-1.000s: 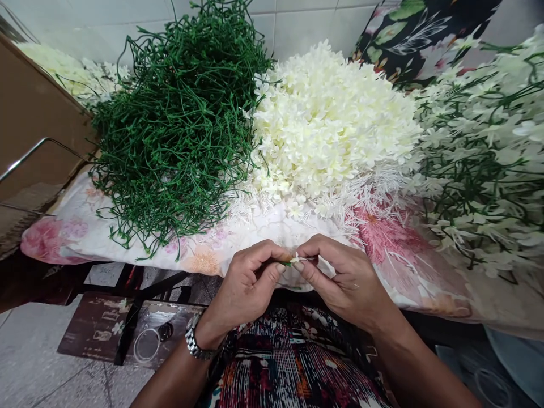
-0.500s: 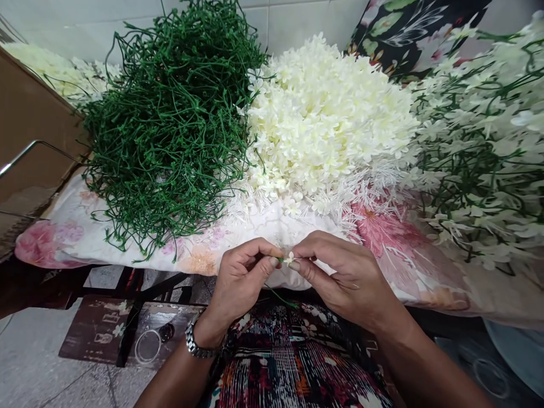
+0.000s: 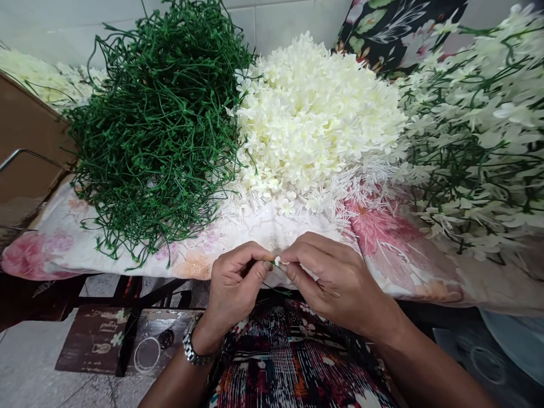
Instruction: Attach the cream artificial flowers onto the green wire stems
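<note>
My left hand (image 3: 238,280) is closed, pinching a green plastic stem (image 3: 284,292) between thumb and forefinger. Part of the stem trails below the fingers over my lap. Fingertip to fingertip with it, my right hand (image 3: 329,275) pinches a small white artificial flower (image 3: 278,260), mostly covered by the fingers. Flower and stem tip meet between the two hands; whether they are joined I cannot tell. Beyond my hands lie a heap of green stems (image 3: 157,124) on the left and a pile of cream flower heads (image 3: 318,113) in the middle.
Flowers on green stems (image 3: 484,141) are massed at the right. A floral cloth (image 3: 187,260) covers the work surface. A cardboard box (image 3: 29,130) stands at the left edge. Thin white strands (image 3: 374,181) lie in front of the flower pile. Below left is a brown board (image 3: 85,340).
My fingertips have drawn closer together, and the white flower now sits against the stem tip, more hidden by my fingers. The whole view has shifted slightly.
</note>
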Motion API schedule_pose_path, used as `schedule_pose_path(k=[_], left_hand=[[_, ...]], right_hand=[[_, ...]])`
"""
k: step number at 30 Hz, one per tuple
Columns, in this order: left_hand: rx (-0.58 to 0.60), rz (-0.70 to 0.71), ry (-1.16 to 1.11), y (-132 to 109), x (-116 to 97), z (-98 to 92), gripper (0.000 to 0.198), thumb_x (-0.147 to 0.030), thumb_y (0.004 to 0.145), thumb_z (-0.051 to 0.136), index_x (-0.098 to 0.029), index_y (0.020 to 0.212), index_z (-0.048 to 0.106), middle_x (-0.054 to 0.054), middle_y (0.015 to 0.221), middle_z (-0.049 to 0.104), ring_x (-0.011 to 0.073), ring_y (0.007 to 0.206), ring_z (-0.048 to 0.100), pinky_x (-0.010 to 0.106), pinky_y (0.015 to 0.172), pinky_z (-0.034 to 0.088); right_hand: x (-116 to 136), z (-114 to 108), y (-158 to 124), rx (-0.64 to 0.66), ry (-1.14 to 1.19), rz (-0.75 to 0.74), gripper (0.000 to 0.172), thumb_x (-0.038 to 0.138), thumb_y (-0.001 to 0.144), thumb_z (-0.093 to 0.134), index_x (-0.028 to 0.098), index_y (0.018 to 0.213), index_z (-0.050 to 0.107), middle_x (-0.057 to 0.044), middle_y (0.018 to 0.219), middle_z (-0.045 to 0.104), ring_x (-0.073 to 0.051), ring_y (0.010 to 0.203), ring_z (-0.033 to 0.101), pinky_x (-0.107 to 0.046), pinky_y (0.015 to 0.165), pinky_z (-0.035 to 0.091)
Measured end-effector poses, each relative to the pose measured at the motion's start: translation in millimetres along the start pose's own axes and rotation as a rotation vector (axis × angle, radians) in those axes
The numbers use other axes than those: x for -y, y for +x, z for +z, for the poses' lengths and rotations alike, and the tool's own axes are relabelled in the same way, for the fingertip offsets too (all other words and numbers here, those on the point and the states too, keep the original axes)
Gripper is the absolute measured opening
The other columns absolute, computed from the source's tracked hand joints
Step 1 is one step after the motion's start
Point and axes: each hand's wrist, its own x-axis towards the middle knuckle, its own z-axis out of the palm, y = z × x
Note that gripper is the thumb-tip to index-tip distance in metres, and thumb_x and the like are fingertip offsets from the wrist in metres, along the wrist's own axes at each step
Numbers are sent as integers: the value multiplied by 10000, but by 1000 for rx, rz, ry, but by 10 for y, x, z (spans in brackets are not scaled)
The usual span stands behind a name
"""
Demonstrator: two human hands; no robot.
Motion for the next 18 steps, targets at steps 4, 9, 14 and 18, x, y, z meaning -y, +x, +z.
schedule_pose_path(k=[4,9,14,18], left_hand=[[-9,77,110,-4,19,27,136,-141,778,545,-153,659,610,-9,588,558,99,534,501,204,503,402],[-54,84,182,-8,35,64,147,-127,773,511,-155,653,592,-14,577,553,97,512,499,203,492,404],[-58,108,235,9,35,80,160,-115,765,498,-157,629,572,-23,553,535,92,504,484,194,477,383],[-74,84,240,20,41,92,168,-116,760,490,-162,615,561,-25,542,528,93,510,482,188,462,366]], right_hand=[[-26,52,-8,-21,-37,-14,187,88,834,431,131,724,576,-42,611,556,-130,578,501,-252,518,408],[-62,108,-14,-46,-32,10,173,78,816,435,152,716,555,-27,605,552,-123,569,494,-243,507,411],[-77,154,-14,-57,-31,32,168,72,805,431,153,717,548,-33,613,555,-123,577,502,-239,507,414],[-85,188,0,-62,-42,52,173,72,800,425,168,710,538,-23,609,543,-124,575,499,-241,509,413]])
